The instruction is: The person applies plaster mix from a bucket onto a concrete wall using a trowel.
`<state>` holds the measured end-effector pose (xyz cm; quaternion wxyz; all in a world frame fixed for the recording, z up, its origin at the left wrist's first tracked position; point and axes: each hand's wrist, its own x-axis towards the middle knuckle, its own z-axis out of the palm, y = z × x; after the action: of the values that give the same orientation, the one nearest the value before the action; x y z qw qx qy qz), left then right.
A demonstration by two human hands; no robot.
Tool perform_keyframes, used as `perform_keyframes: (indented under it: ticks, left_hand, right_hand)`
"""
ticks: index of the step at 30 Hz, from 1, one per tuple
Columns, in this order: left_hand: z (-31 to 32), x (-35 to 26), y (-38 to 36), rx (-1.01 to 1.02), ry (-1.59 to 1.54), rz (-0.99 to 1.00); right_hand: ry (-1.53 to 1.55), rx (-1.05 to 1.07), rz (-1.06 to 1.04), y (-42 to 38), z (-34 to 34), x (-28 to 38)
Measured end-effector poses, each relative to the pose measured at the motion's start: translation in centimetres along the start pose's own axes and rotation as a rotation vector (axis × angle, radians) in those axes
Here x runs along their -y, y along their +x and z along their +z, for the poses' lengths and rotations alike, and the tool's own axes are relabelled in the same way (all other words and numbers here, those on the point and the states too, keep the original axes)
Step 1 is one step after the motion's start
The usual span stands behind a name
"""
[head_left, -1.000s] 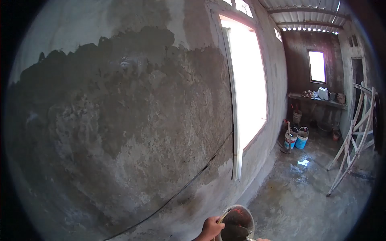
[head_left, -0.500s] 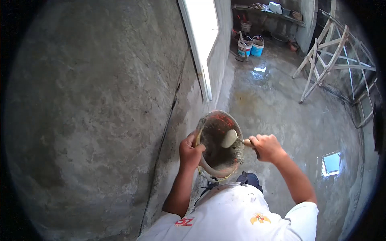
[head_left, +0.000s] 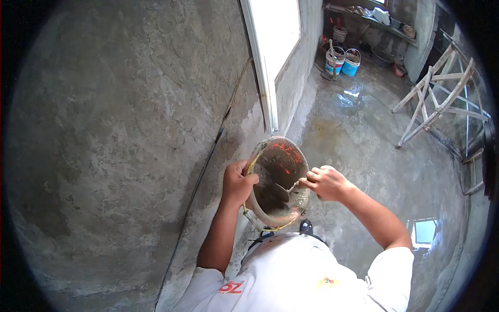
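Note:
A mortar-smeared bucket (head_left: 283, 143) with reddish patches inside hangs tilted in front of me, its open mouth toward my face. My left hand (head_left: 239, 183) is closed around its left rim, thumb over the edge. At the opposite rim, my right hand (head_left: 325, 183) grips the handle of a trowel (head_left: 282, 193). The trowel's blade reaches down inside the bucket, near dark wet mortar (head_left: 270, 195). Most of the handle is hidden by my fingers. A yellowish cord or bail runs along the bucket's left and lower edge.
A rough plastered wall (head_left: 119, 130) rises close on my left, with a cable (head_left: 200, 177) along it and a bright window (head_left: 275, 41). Buckets (head_left: 351, 65) stand by the far wall under a shelf (head_left: 371, 21). A wooden trestle (head_left: 439, 99) stands right on the wet floor (head_left: 358, 135).
The trowel has gone from above the mouth, blade showing flat, to lower inside the bucket. My right hand has moved slightly left to the rim. The view has shifted a little.

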<state>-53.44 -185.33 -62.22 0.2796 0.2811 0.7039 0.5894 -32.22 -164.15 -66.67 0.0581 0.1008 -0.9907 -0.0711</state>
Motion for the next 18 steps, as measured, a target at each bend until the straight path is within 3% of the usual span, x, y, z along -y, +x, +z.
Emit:
perform_keyframes:
  ticks: [1, 4, 7, 10, 12, 18]
  left_hand:
    - [0.3, 0.7, 0.5, -0.007, 0.003, -0.005]
    - [1.0, 1.9, 1.4, 0.027, 0.079, 0.03]
    - [1.3, 0.4, 0.7, 0.035, 0.184, -0.087]
    - [1.1, -0.5, 0.0, -0.031, 0.029, -0.063]
    - [0.1, -1.5, -0.3, -0.049, -0.158, -0.112]
    - [-1.3, -3.1, -0.8, -0.136, -0.344, -0.068]
  right_hand:
    - [0.006, -0.002, -0.007, -0.2, 0.5, -0.2]
    - [0.447, -0.166, 0.081, -0.9, 2.0, -0.1]
    - [0.683, -0.311, 0.238, -1.5, 3.2, 1.1]
    - [0.81, -0.351, 0.398, -2.3, 2.5, 1.1]
    - [0.818, -0.399, 0.425, -2.9, 1.4, 0.4]
    - [0.751, -0.533, 0.502, -4.4, -3.5, -1.8]
